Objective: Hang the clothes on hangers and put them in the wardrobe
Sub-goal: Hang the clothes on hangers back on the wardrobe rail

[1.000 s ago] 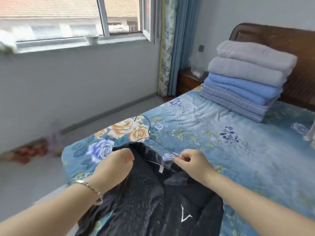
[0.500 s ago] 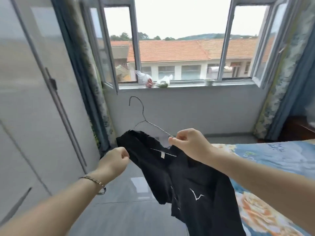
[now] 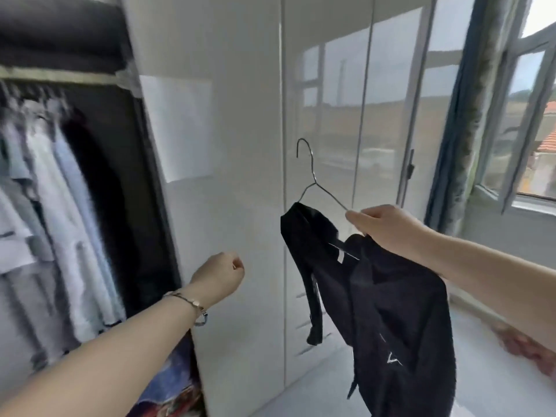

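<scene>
White glossy wardrobe doors (image 3: 246,115) face the right hand (image 3: 388,227) pinching a wire hanger (image 3: 330,195); left hand (image 3: 219,278) curled empty.

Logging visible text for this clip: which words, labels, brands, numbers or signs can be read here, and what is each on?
No words or numbers can be read.
White neck label inside the black shirt on the wire hanger: too small and blurred to read.
White V-shaped mark on the shirt front: a sign, no letters beside it.

Open wardrobe (image 3: 246,121), pale shirts (image 3: 60,212) hanging under its shelf (image 3: 60,76), dark folded fabric (image 3: 60,34) stacked on top.
</scene>
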`<state>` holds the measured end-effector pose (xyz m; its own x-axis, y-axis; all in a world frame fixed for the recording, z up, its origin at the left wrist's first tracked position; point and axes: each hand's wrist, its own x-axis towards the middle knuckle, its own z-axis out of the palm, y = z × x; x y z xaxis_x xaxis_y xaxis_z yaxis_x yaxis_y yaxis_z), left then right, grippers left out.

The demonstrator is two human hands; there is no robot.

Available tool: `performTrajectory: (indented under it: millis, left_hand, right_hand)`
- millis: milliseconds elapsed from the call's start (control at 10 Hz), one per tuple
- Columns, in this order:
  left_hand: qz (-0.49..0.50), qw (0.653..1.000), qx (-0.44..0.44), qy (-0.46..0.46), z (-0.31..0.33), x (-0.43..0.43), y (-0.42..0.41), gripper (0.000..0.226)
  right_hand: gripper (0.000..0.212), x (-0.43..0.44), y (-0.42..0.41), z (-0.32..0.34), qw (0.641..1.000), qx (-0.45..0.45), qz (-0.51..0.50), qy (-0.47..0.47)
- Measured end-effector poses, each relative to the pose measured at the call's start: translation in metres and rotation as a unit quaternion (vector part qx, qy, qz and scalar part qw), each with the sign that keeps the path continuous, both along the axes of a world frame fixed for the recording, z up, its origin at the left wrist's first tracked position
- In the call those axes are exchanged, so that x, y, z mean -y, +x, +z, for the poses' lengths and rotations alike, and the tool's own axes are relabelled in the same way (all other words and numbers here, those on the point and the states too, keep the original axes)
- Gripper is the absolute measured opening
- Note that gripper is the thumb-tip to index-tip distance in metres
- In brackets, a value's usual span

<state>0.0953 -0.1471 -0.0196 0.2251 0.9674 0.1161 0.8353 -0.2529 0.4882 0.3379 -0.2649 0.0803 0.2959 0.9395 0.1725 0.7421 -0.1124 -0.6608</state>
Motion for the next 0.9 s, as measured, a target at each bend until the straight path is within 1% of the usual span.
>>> performTrajectory:
  millis: [100, 200, 300, 400, 500, 600, 700, 800, 900]
  left_hand:
    - [0.069, 0.997, 0.024, 0.019, 0.011, 0.0, -0.087, 0.017]
    - [0.123, 0.992, 0.027, 0.031, 0.025, -0.006, -0.165, 0.019]
    - [0.192, 0.98, 0.017, 0.047, 0.041, -0.021, -0.231, 0.025]
    - [0.224, 0.973, 0.032, 0.043, 0.057, -0.043, -0.279, 0.024]
    - [0.241, 0.966, 0.079, 0.045, 0.068, -0.07, -0.304, 0.025]
    - [0.241, 0.966, 0.081, 0.043, 0.078, -0.094, -0.305, 0.031]
    - [0.209, 0.973, 0.075, 0.059, 0.092, -0.119, -0.302, 0.033]
    - [0.2, 0.974, 0.072, 0.074, 0.104, -0.147, -0.304, 0.026]
    - [0.207, 0.972, 0.063, 0.088, 0.121, -0.176, -0.31, 0.017]
  right_hand:
    - [0.046, -0.035, -0.064, 0.011, 0.999, -0.003, 0.046, -0.008]
    - [0.042, -0.074, -0.125, 0.021, 0.996, -0.014, 0.085, -0.017]
    - [0.038, -0.113, -0.182, 0.031, 0.994, -0.023, 0.103, -0.031]
    - [0.032, -0.152, -0.226, 0.038, 0.996, -0.034, 0.081, -0.036]
    - [0.03, -0.185, -0.26, 0.042, 0.996, -0.021, 0.074, -0.034]
    - [0.034, -0.218, -0.286, 0.055, 0.997, -0.01, 0.071, -0.015]
    - [0.036, -0.256, -0.31, 0.081, 0.996, -0.007, 0.085, 0.02]
    - [0.034, -0.291, -0.335, 0.106, 0.988, -0.021, 0.139, 0.061]
    - [0.016, -0.344, -0.366, 0.132, 0.98, -0.004, 0.182, 0.075]
